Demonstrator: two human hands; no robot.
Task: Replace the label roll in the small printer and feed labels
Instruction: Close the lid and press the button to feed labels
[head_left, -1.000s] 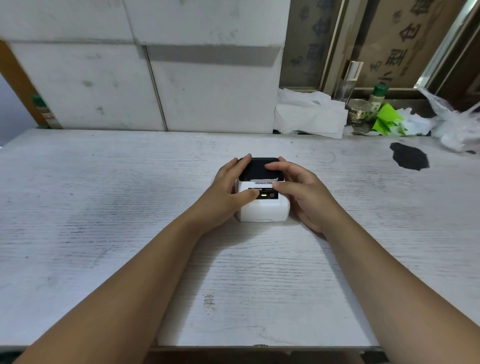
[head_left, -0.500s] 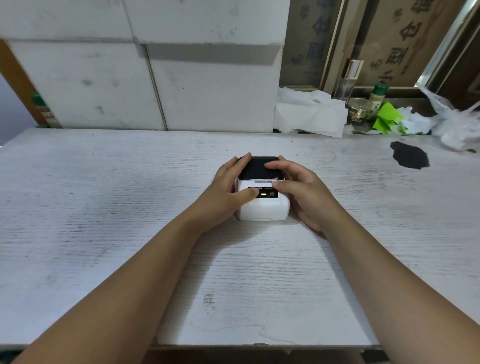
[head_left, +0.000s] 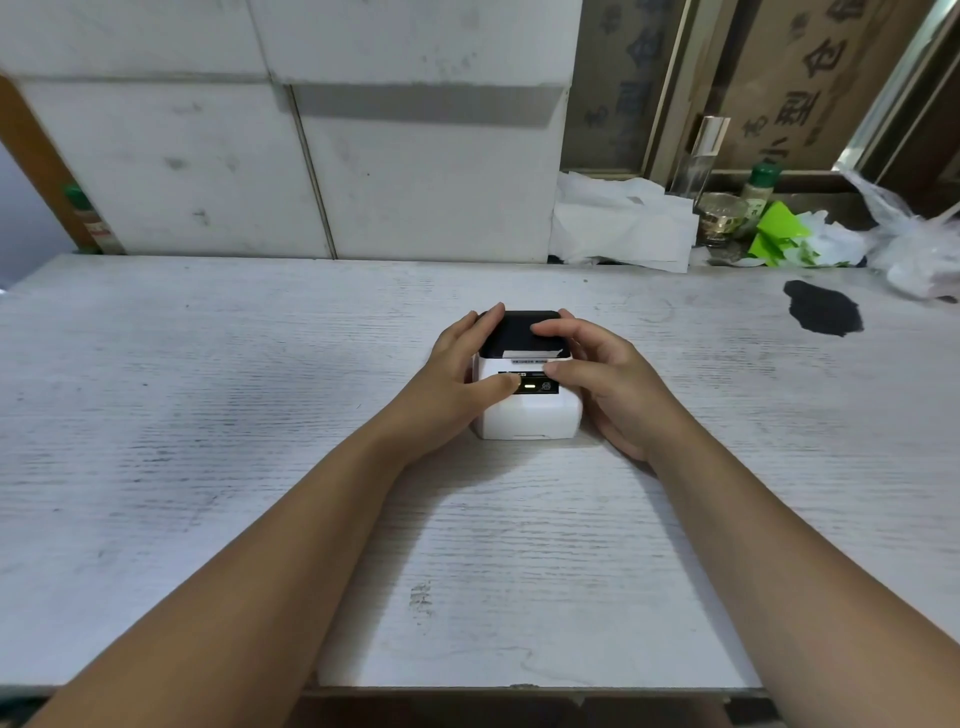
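A small white printer (head_left: 530, 413) with a black lid (head_left: 519, 332) stands at the middle of the white wood-grain table (head_left: 208, 415). The lid is down. A narrow white label strip (head_left: 527, 355) shows at the slot under the lid's front edge. A yellow light glows on the black front panel (head_left: 537, 387). My left hand (head_left: 457, 379) clasps the printer's left side, its thumb lying on the panel's left end. My right hand (head_left: 613, 384) clasps the right side, with fingers resting on the lid and the thumb at the panel's top edge.
Crumpled white paper (head_left: 623, 223), a glass jar (head_left: 719, 218), a green-capped bottle (head_left: 758, 192), green scraps (head_left: 776, 234) and a clear plastic bag (head_left: 914, 239) crowd the back right. A black patch (head_left: 823, 312) marks the table there. White boxes (head_left: 311, 156) stand along the back edge.
A thin white label strip now shows at the slot under the lid. My right fingers have shifted a little on the lid, and both hands stay on the printer.
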